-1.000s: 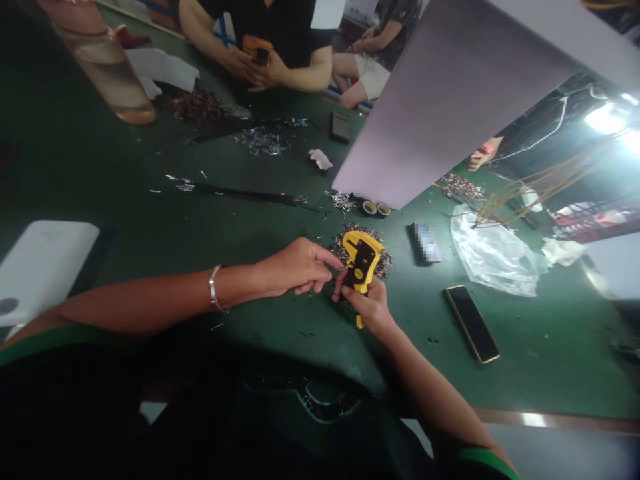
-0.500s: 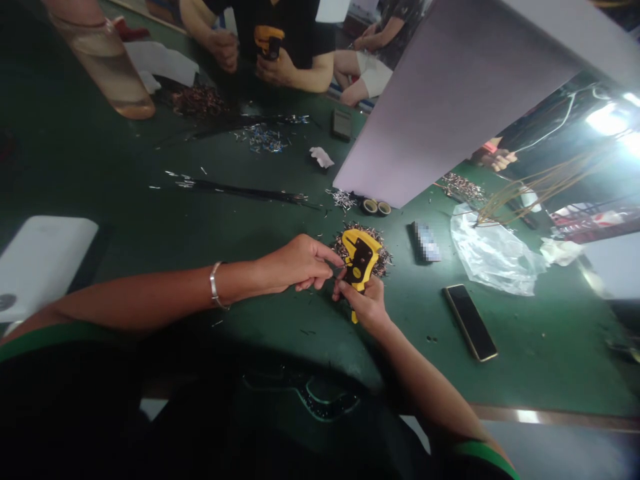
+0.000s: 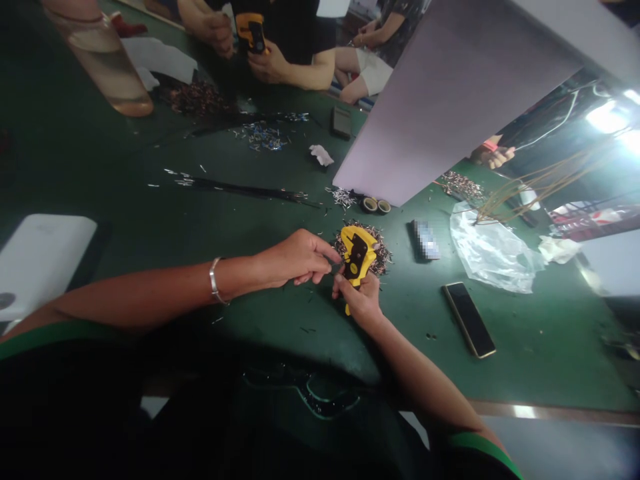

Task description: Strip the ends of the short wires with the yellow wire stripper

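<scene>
My right hand [image 3: 365, 299] is wrapped round the handles of a yellow and black wire stripper [image 3: 358, 252], held with its head up over a pile of short wire scraps [image 3: 382, 252]. Close by on the left, my left hand [image 3: 309, 259] has its index finger reaching to the stripper's side. The other fingers of that hand are curled, and whatever they pinch is too small to make out. Beyond my hands lies a bundle of black wires [image 3: 240, 191] with bare metallic ends. A small heap of silvery terminals [image 3: 342, 197] sits past the scraps.
A slanted white panel [image 3: 425, 100] stands on the green table ahead. To the right are a phone [image 3: 469, 320], a clear plastic bag [image 3: 493, 250] and tape rolls [image 3: 376, 205]. A white device [image 3: 45, 260] lies left. Across the table a person holds another stripper [image 3: 251, 32].
My right hand and the wire stripper have shifted slightly left and up, and the tool is turned a little. My left hand is nearly still. The person opposite has raised their stripper leftward.
</scene>
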`<state>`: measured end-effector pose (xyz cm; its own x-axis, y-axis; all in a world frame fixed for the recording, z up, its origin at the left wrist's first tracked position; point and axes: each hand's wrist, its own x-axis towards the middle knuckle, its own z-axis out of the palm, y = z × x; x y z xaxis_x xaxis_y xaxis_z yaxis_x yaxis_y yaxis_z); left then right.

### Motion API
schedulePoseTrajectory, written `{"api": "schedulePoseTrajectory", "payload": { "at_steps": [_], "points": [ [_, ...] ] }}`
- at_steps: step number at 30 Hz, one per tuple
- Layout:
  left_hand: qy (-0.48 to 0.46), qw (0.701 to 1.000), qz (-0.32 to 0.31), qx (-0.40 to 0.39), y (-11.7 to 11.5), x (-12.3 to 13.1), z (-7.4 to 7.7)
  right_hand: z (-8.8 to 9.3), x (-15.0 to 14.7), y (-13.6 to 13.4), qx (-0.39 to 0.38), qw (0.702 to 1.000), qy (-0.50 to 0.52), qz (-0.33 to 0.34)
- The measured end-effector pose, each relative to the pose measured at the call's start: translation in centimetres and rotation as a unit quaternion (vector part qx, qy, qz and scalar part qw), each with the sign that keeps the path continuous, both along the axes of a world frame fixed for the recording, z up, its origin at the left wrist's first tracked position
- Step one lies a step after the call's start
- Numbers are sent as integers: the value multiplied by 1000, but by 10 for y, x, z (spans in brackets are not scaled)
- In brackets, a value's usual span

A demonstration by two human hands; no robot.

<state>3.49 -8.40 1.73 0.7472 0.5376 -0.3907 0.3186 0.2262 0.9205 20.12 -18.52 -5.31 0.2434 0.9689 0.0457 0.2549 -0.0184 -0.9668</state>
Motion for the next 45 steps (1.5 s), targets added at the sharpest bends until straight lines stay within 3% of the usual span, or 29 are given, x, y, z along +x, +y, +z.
{"api": "schedulePoseTrajectory", "payload": {
  "at_steps": [18,29,38,45],
  "points": [
    [12,994,34,105,24,0,-13,-13,-2,7,1,998,43,-45],
    [23,987,52,151,26,3,-10,-8,-6,13,-27,990,116,-76],
    [25,974,72,212,48,-4,-8,6,20,3,-38,961,267,64],
    [22,967,59,248,53,-7,-2,19,39,-12,-95,950,229,192]
  ]
}}
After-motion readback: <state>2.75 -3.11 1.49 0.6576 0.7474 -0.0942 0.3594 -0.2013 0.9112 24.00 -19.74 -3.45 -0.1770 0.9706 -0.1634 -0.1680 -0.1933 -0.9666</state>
